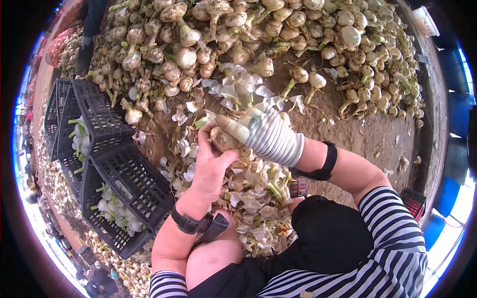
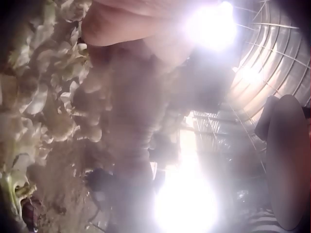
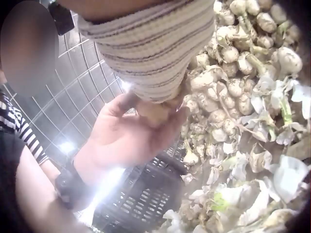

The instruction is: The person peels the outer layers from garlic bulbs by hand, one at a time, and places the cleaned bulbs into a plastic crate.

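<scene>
My bare left hand point(image 1: 211, 161) grips a garlic bulb point(image 1: 223, 140) with dry brownish skin, fingers on one side and thumb on the other. A short cut stem point(image 1: 202, 122) pokes out at its far left. Across the top of the bulb lies my right hand point(image 1: 271, 134) in a pale knitted glove, its fingers bent over the skin. In the right wrist view the glove point(image 3: 150, 53) covers most of the bulb, with the left hand point(image 3: 129, 133) beneath. Glare and blur hide much of the left wrist view.
A large heap of unpeeled garlic point(image 1: 238, 30) spreads at the back. Black plastic crates point(image 1: 134, 184) on the left hold peeled white bulbs point(image 1: 117, 211) with green stems. Loose peelings point(image 1: 253, 198) cover the ground near the knees. A wooden beam point(image 1: 435, 114) runs along the right.
</scene>
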Action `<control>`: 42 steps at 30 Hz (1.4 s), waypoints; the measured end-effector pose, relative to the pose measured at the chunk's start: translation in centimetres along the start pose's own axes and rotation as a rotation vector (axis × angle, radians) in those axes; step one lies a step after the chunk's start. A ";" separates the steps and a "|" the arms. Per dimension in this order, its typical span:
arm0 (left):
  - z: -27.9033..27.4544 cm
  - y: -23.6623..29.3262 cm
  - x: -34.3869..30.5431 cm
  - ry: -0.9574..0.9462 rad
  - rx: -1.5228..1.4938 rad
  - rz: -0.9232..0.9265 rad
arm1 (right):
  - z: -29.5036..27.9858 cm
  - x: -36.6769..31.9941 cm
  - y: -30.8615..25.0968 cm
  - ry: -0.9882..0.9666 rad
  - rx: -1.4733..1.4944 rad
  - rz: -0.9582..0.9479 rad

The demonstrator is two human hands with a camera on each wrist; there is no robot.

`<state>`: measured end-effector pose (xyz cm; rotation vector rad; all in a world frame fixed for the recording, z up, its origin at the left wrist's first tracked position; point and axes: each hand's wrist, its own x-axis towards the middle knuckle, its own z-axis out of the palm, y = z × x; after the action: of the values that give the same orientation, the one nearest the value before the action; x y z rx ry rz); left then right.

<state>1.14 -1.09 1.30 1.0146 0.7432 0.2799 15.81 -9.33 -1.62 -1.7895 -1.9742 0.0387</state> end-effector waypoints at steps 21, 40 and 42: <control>-1.8 1.0 0.7 -0.224 -0.689 -0.338 | -1.1 2.0 -3.1 0.301 1.301 0.960; -3.7 1.0 0.5 -0.076 -0.342 -0.032 | -3.4 2.0 -2.4 0.121 1.262 0.688; -4.5 1.2 0.3 -0.179 -0.581 -0.128 | -3.7 2.0 -1.8 0.150 1.773 0.852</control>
<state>-1.50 2.67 0.73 0.4320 0.5147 0.2681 15.38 -8.80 2.93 -1.0025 -0.3091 1.3371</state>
